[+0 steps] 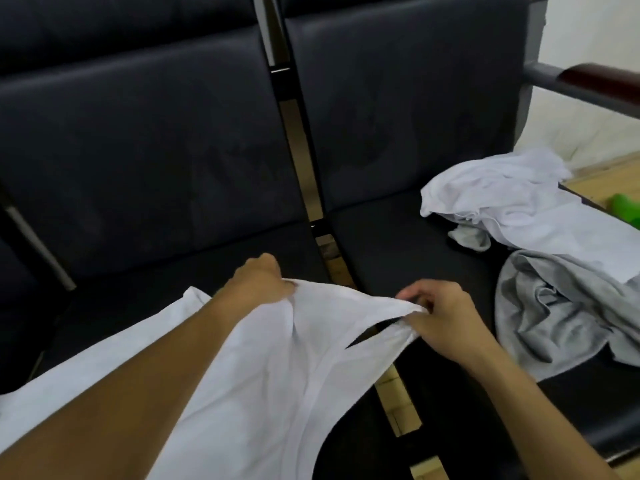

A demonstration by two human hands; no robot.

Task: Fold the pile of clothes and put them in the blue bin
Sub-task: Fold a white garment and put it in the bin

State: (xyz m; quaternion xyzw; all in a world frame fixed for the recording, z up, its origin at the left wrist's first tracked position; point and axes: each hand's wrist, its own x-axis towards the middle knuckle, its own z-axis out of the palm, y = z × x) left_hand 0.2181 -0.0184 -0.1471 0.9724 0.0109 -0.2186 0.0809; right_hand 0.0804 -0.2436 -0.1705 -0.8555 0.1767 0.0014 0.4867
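A white sleeveless shirt (263,368) lies spread over the left black seat (138,306) and reaches across the gap to the right seat. My left hand (258,284) grips its top edge at one shoulder. My right hand (440,320) pinches the other shoulder strap between thumb and fingers. On the right seat (408,244) lies a pile of unfolded clothes: a crumpled white garment (502,199) at the back and a grey garment (554,313) in front of it. A small white sock (469,237) sits beside them. No blue bin is in view.
Black padded backrests (156,133) rise behind both seats, with a metal gap (332,258) between the seats. A dark wooden armrest (595,81) sticks out at the upper right. A green object (627,206) lies on the wooden floor past the right seat.
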